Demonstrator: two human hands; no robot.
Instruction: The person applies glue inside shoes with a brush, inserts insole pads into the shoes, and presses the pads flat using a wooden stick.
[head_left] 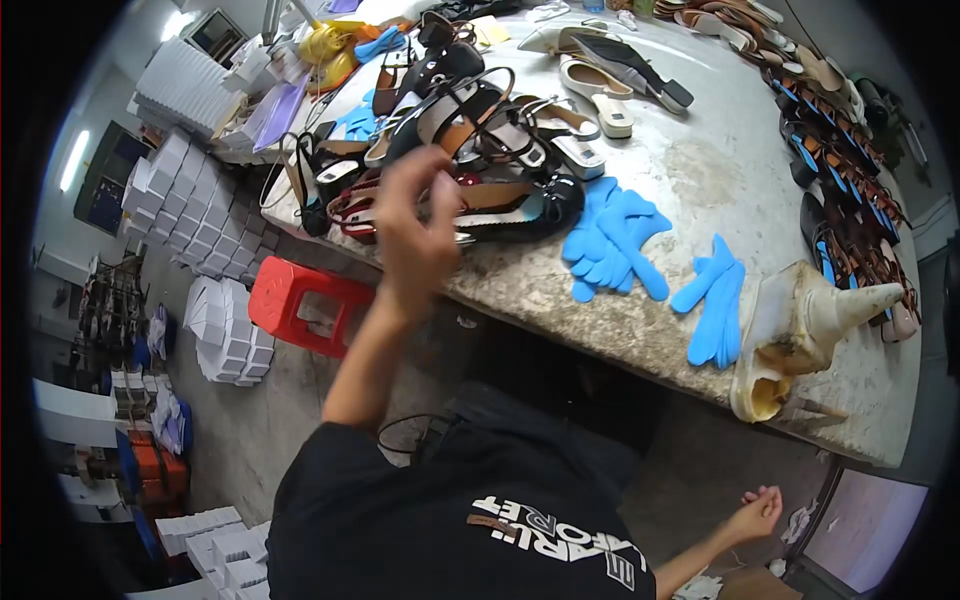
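My left hand (415,235) is raised at the table's near edge, in front of a heap of shoes. Motion blurs it somewhat, but thumb and fingers look apart, with nothing visible between them. Behind it lie strappy sandals (470,115) and a glossy black shoe (560,205), tangled together; the hand hides part of the heap. My right hand (757,515) hangs low at the right, away from the table, its fingers curled in and no object showing in it. Blue insole-shaped pieces (615,240) lie beside the heap, with a smaller blue stack (715,300) to their right.
A glue-stained plastic container (800,320) stands at the table's right corner, a brush (815,407) beside it. Rows of shoes (830,165) line the far right. Pale shoes (600,85) lie farther back. A red stool (300,300) and white boxes (190,205) stand left.
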